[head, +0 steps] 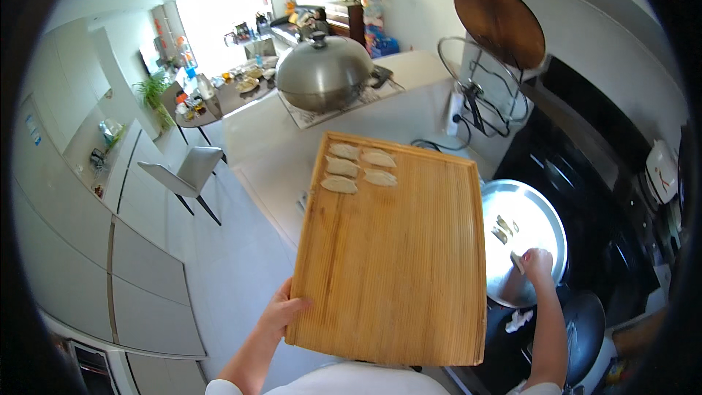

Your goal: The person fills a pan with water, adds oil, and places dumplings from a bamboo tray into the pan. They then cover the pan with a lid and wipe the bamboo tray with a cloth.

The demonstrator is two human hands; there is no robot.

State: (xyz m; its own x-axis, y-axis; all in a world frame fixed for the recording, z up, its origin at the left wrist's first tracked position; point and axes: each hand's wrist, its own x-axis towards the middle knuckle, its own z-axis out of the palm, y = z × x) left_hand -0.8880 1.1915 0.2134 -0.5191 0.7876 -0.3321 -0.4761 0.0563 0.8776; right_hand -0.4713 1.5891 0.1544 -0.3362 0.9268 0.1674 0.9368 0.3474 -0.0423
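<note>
A wooden tray (pixel 406 263) with a raised rim is held at its lower left edge by my left hand (pixel 282 310). Several uncooked dumplings (pixel 340 185) lie in two columns at the tray's far left corner. To the right, my right hand (pixel 536 263) is over a wide round metal pan (pixel 553 219), with one dumpling (pixel 516 262) held at the fingertips. Inside the pan, a few more dumplings (pixel 502 227) lie close together. Whether the held dumpling touches the pan's bottom cannot be told.
A domed metal lid (pixel 323 74) sits on the counter (pixel 263 175) beyond the tray. A wire rack (pixel 482 93) and cables stand near the wall. Beside my right forearm are a dark wok (pixel 587 334) and a crumpled white tissue (pixel 518 320). A chair (pixel 200 170) stands at left.
</note>
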